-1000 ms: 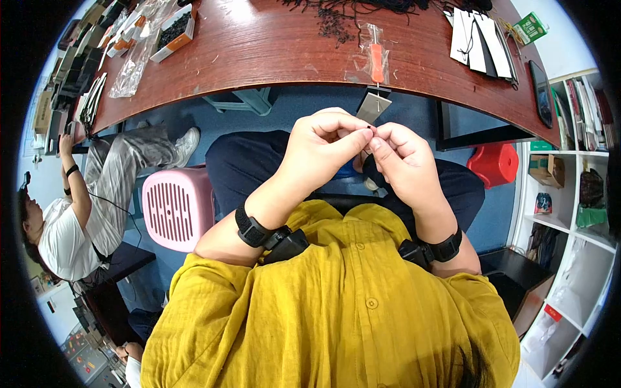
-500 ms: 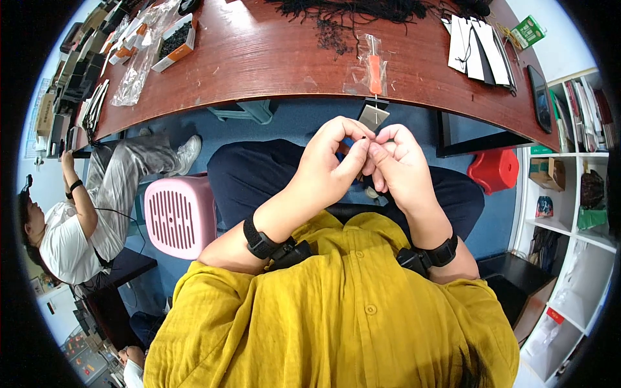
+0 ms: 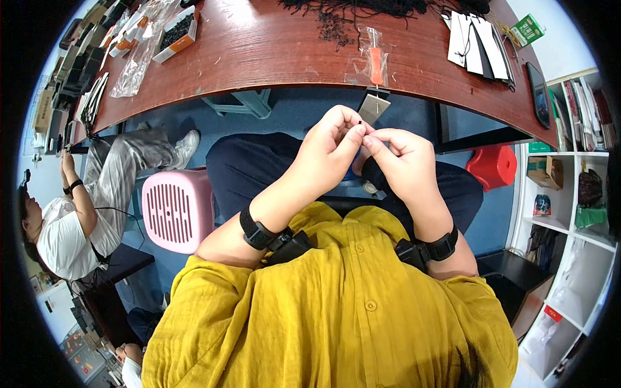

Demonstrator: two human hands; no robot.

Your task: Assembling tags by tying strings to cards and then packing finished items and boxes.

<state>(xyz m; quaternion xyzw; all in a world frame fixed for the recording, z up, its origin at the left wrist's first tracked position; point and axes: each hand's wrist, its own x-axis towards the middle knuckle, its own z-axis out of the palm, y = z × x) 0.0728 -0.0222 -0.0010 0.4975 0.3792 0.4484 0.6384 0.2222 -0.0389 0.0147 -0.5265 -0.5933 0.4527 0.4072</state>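
Over my lap, in front of the table edge, both hands meet at the fingertips. My left hand (image 3: pixel 331 147) is closed in a pinch, and a tiny black piece (image 3: pixel 360 123) shows between its thumb and forefinger. My right hand (image 3: pixel 406 160) has its thumb and forefinger pressed together against the left fingertips; whatever they hold is too small to make out. Just beyond the hands, a flat grey metal plate (image 3: pixel 374 107) juts from the table edge. Behind it, an orange-handled tool (image 3: pixel 376 68) lies under clear tape on the tabletop.
The red-brown table (image 3: pixel 259 58) carries black cords (image 3: pixel 362 8), white and black tags (image 3: pixel 475 48) and a box of small black parts (image 3: pixel 178 35). A pink stool (image 3: pixel 178 210) stands left, a red stool (image 3: pixel 493 168) right. A seated person (image 3: pixel 68 233) works at far left.
Both hands have shifted slightly away from me. The right hand has turned and its fingers have drawn together, exposing more of the metal plate.
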